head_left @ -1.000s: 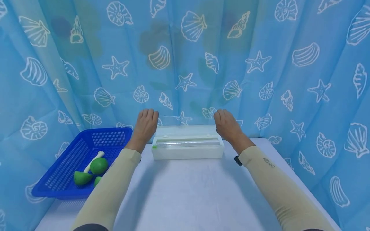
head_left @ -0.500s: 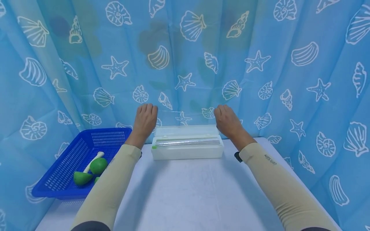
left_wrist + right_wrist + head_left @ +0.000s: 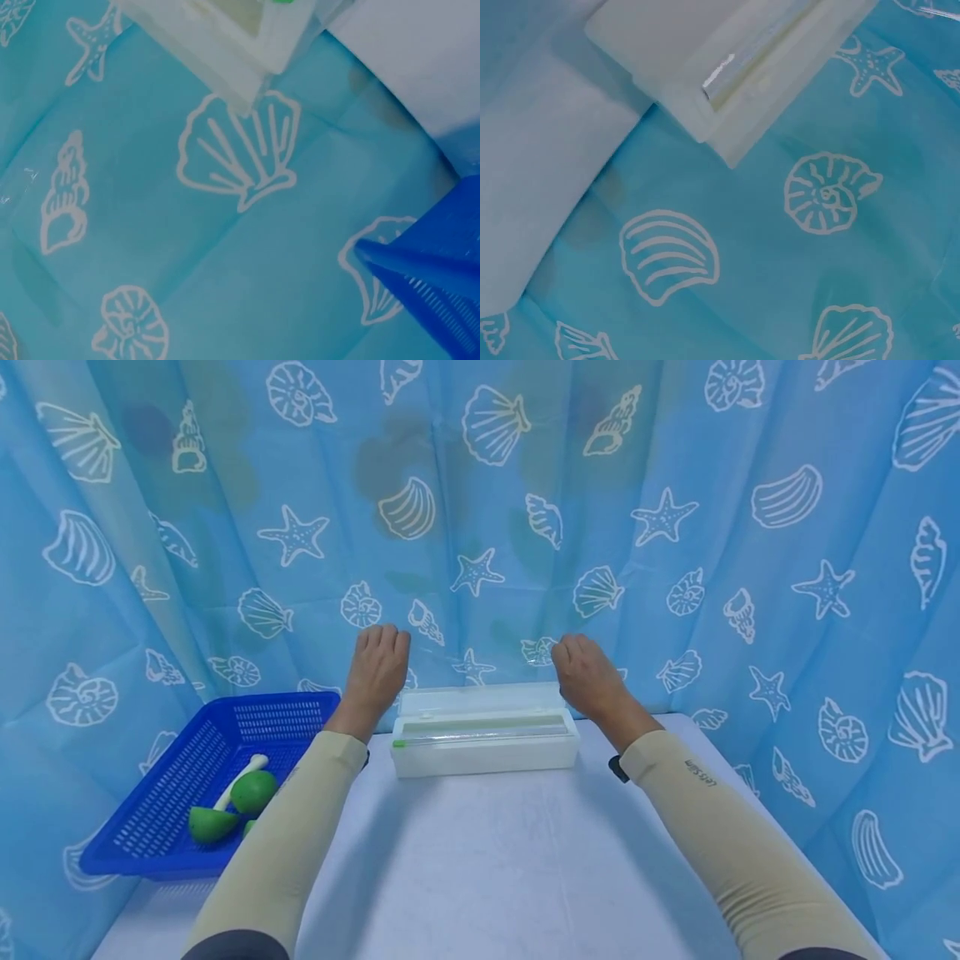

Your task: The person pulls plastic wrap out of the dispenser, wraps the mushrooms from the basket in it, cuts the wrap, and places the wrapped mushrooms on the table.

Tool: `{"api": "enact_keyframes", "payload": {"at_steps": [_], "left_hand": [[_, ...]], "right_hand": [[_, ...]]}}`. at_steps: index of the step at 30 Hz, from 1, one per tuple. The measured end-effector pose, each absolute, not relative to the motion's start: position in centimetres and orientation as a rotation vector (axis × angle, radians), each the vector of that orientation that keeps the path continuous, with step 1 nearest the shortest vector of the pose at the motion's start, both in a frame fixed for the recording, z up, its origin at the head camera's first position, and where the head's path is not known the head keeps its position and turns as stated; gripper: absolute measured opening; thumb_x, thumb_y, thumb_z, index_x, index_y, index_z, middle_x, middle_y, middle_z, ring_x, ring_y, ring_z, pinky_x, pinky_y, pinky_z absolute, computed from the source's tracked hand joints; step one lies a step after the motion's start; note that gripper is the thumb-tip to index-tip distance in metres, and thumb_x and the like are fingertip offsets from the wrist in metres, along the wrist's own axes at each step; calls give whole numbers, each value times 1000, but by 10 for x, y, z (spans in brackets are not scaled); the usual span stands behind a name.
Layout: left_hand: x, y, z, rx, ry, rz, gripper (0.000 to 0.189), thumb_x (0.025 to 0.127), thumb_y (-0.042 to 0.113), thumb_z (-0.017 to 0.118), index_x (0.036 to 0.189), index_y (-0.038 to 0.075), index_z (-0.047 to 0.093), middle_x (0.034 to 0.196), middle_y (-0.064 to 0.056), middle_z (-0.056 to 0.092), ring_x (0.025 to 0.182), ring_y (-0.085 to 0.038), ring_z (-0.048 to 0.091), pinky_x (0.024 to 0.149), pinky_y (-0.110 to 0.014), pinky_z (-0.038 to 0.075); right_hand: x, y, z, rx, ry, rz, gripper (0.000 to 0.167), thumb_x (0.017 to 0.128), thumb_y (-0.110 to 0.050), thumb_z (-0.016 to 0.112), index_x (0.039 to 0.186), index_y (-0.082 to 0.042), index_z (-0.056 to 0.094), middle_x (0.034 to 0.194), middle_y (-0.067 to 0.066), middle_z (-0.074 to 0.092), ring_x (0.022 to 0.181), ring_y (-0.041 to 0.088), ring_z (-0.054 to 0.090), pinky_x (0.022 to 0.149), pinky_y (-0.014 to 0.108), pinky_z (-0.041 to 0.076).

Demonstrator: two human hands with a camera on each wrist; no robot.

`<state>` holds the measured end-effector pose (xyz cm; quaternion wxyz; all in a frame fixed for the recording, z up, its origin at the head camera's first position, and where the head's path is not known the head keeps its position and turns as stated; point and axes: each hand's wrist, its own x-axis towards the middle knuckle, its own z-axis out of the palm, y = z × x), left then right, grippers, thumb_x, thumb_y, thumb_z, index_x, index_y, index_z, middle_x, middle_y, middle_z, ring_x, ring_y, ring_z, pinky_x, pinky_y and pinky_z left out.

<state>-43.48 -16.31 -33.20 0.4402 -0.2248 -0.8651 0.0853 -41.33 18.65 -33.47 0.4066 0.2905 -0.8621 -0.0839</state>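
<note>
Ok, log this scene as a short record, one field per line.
Box: white, lid up, on table; roll inside
Left hand: curled, raised near box's left end
Right hand: curled, raised near box's right end
Clear film: faint, held between hands
Basket: blue, left of box, holding green rounded items
Backdrop: blue shell-print curtain

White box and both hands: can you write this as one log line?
left hand: raised, gripping clear film | right hand: raised, gripping clear film | white box: lid open, on table | blue basket: holds green items
</note>
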Motion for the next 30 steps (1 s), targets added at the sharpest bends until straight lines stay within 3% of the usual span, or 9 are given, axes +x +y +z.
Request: {"api": "enact_keyframes", "payload": {"at_steps": [6, 13, 20, 30], "left_hand": [[-437, -163, -336, -581, -2142, 234, 11, 93, -2, 54, 103, -2, 50, 88, -14, 46, 83, -31, 44, 79, -41, 39], [-439, -163, -323, -523, -2126, 140, 13, 96, -1, 52, 108, -3, 49, 95, -15, 47, 91, -32, 46, 86, -43, 39], [-438, -162, -314, -533, -2100, 138, 8, 97, -1, 48, 104, -4, 50, 92, -16, 47, 87, -32, 46, 82, -44, 40], [-434, -161, -317, -530, -2173, 160, 13, 96, 0, 52, 108, -4, 50, 94, -16, 48, 92, -33, 48, 84, -44, 41]], "right_hand": [[-415, 191, -339, 764, -2152, -197, 15, 88, 4, 62, 92, -2, 49, 78, 11, 44, 71, 25, 49, 64, 28, 47], [-414, 190, -327, 785, -2075, -121, 13, 87, 6, 58, 89, -2, 48, 75, 9, 41, 67, 24, 47, 59, 27, 42], [-411, 190, -323, 767, -2055, -146, 14, 86, 8, 59, 90, 0, 49, 77, 11, 43, 69, 25, 48, 60, 29, 44], [-409, 191, -324, 788, -2046, -167, 16, 84, 7, 62, 90, -1, 49, 77, 11, 45, 69, 26, 51, 62, 28, 47]]}}
